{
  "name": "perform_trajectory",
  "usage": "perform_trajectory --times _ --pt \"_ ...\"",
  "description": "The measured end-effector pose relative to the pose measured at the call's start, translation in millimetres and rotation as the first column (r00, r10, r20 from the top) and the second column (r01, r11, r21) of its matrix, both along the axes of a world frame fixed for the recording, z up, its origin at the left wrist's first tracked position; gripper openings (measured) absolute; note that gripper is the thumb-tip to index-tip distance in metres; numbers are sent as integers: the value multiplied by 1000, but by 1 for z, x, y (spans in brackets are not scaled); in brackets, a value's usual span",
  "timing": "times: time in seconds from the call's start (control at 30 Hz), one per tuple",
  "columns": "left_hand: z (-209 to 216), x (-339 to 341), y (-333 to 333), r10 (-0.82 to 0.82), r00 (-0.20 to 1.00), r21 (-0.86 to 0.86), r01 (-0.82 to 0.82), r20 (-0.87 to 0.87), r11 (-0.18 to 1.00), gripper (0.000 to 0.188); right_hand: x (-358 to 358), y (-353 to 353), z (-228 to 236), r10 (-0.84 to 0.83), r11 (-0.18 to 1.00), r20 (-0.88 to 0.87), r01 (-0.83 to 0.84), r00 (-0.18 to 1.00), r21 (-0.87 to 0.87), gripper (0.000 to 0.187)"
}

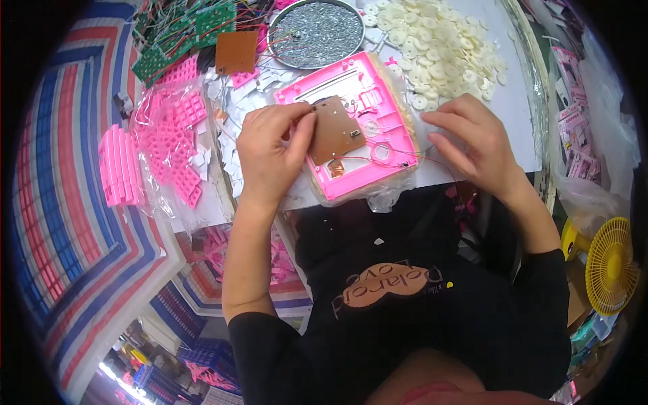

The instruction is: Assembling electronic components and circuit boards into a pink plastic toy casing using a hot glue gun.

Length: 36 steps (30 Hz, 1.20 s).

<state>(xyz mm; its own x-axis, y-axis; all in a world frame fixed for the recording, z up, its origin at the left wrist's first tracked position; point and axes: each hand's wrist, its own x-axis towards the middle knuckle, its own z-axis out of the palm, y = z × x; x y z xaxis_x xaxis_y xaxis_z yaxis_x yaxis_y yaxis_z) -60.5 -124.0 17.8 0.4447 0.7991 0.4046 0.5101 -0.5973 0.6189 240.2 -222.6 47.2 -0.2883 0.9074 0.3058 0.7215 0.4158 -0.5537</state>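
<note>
A square pink plastic casing (pixel 341 187) lies open side up on a wrapped pad at the table's near edge. Over its left part rests a brown circuit board (pixel 335 131), tilted, with a small switch on it. My left hand (pixel 273 138) pinches the board's upper left edge between thumb and fingers. Thin red wires (pixel 385 160) run from the casing toward my right hand (pixel 472 138). That hand hovers just right of the casing, thumb and forefinger apart; whether a wire touches its fingers is hard to see.
A round metal tray (pixel 268 35) of small screws stands behind the casing. Cream plastic discs (pixel 439 40) are heaped at the back right. Green circuit boards (pixel 216 23) with wires and pink keypad pieces (pixel 177 128) lie left. A yellow fan (pixel 611 266) stands right.
</note>
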Motion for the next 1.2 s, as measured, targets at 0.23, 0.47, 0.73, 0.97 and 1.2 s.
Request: perform_trajectory --times 0.23,0.47,0.73,0.97,1.2 --pt "2 3 -3 12 999 -22 -13 -31 1000 13 -16 -5 -9 73 997 -65 -73 995 -2 22" --pt "7 3 -3 -88 991 78 96 -98 992 12 -8 -4 -12 122 992 -20 -122 992 10 32" --pt "-1 3 -6 -84 995 75 88 -50 993 13 -38 -16 -16 276 959 42 -273 960 -70 45" --pt "-5 3 -6 -86 996 76 86 -1 993 13 -37 -3 -3 292 950 -59 -296 955 -95 34" --pt "-6 3 -5 -64 998 81 62 24 995 12 -58 43 -1 159 986 -139 -150 977 68 47"
